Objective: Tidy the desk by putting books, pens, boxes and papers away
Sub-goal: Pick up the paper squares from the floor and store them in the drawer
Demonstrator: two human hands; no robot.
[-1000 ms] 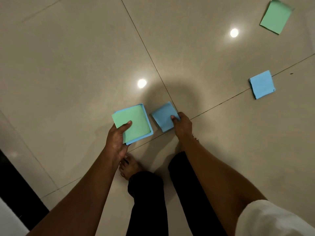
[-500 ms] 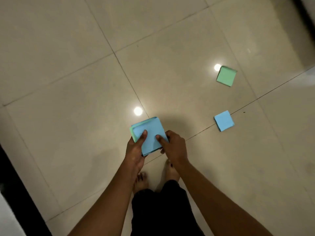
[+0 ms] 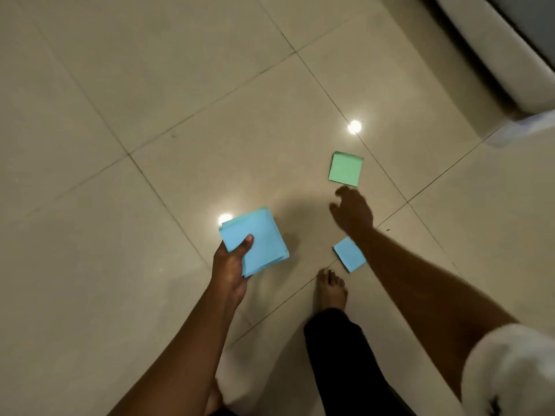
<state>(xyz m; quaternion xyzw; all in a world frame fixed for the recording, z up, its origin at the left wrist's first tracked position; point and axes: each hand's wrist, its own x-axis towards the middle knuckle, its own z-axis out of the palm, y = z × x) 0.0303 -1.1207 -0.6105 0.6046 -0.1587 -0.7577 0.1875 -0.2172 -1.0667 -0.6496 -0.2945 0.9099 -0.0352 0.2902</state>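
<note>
My left hand [image 3: 231, 265] grips a stack of square papers [image 3: 258, 240], blue on top with a green edge showing, thumb pressed on its near corner. My right hand [image 3: 353, 213] hovers open above the floor with fingers spread, empty, just below a green paper square [image 3: 345, 169] that lies flat on the tiles. A smaller blue paper square [image 3: 350, 254] lies on the floor beside my right forearm, close to my bare foot [image 3: 330, 288].
The floor is glossy beige tile [image 3: 150, 115] with bright lamp reflections. A pale piece of furniture with a dark edge [image 3: 492, 49] stands at the top right. My legs in dark trousers [image 3: 342, 361] fill the bottom middle.
My right hand let go of the stack and reached out to the right toward the green square. The view shifted, so both loose squares now lie much nearer.
</note>
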